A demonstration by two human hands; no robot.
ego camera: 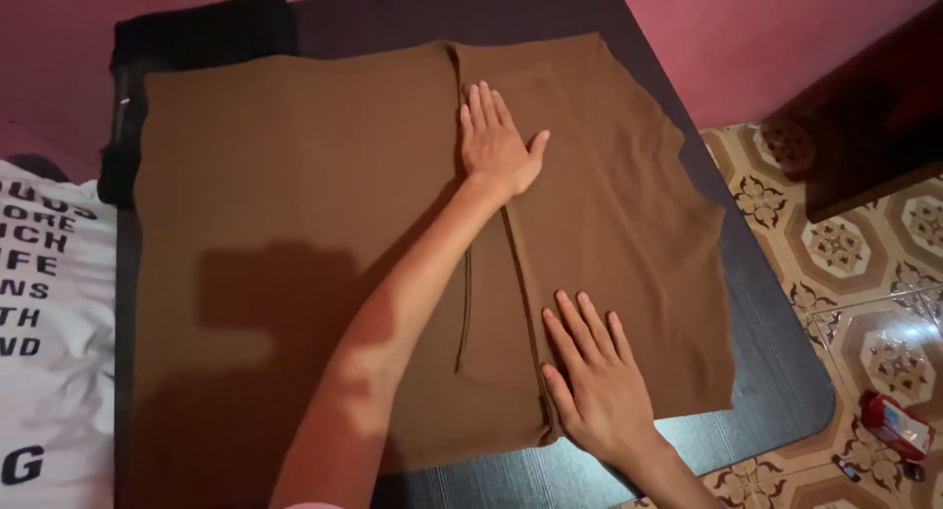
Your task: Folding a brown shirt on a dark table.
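**Two flat hands on a brown garment**

A brown garment [295, 224] lies spread over a dark worktop [776, 371], covering most of its surface. The right-hand part of the cloth is folded in over the rest, and its edge runs as a seam-like line down the middle.

The left hand [496, 145] reaches across to the upper part of that fold, palm down, fingers straight and close together, thumb held out to the side. It grips nothing; it presses flat on the cloth. The right hand [594, 381] lies lower, near the front edge of the garment, also palm down with the fingers slightly fanned, resting just beside the folded edge (no cloth is pinched there either).

At the far left corner of the worktop a black folded cloth [196, 32] shows from under the brown one. A white fabric with dark lettering [49, 312] lies at the left side. On the patterned tile floor [845, 244] to the right sits a small red packet [894, 423].
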